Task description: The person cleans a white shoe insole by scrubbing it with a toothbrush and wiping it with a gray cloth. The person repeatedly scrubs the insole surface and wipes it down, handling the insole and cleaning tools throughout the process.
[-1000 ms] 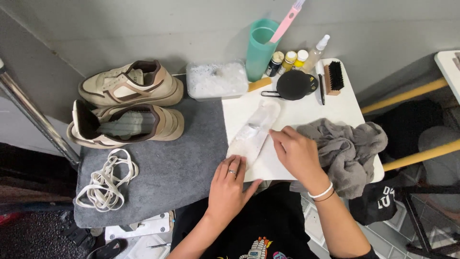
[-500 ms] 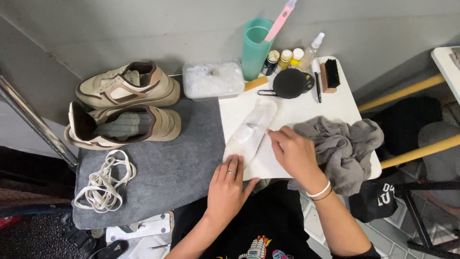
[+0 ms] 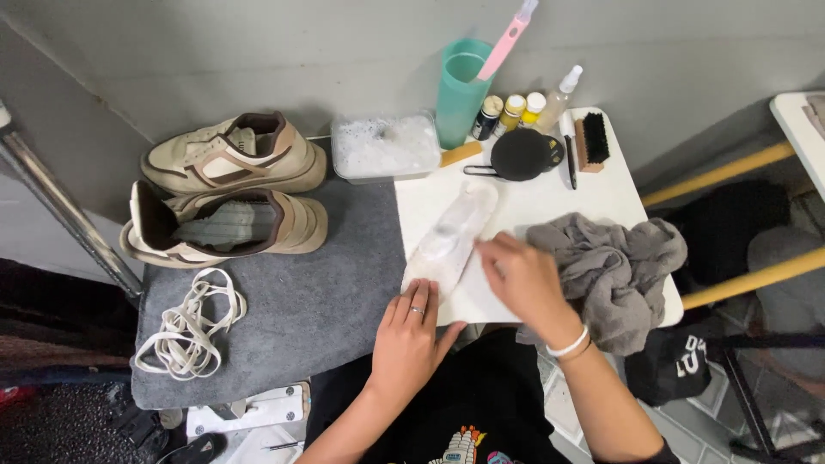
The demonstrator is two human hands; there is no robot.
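A pale, soapy shoe insole (image 3: pixel 453 234) lies slantwise on the white table (image 3: pixel 601 191). My left hand (image 3: pixel 412 329) rests flat with spread fingers at the insole's near end, pinning it down. My right hand (image 3: pixel 522 277) hovers blurred just right of the insole, beside a crumpled grey cloth (image 3: pixel 612 262); whether it holds anything is unclear. Two beige shoes (image 3: pixel 228 189) without laces sit on a grey mat (image 3: pixel 292 318) to the left.
White laces (image 3: pixel 186 326) lie in a heap on the mat. At the back stand a tub of foamy water (image 3: pixel 384 146), a teal cup (image 3: pixel 461 86) with a pink brush, small bottles (image 3: pixel 511 112), a black round brush (image 3: pixel 522 155) and a wooden brush (image 3: pixel 590 140).
My right hand has shifted from the insole's edge slightly towards the near right, and is blurred by motion. My left hand stays put on the insole's near end.
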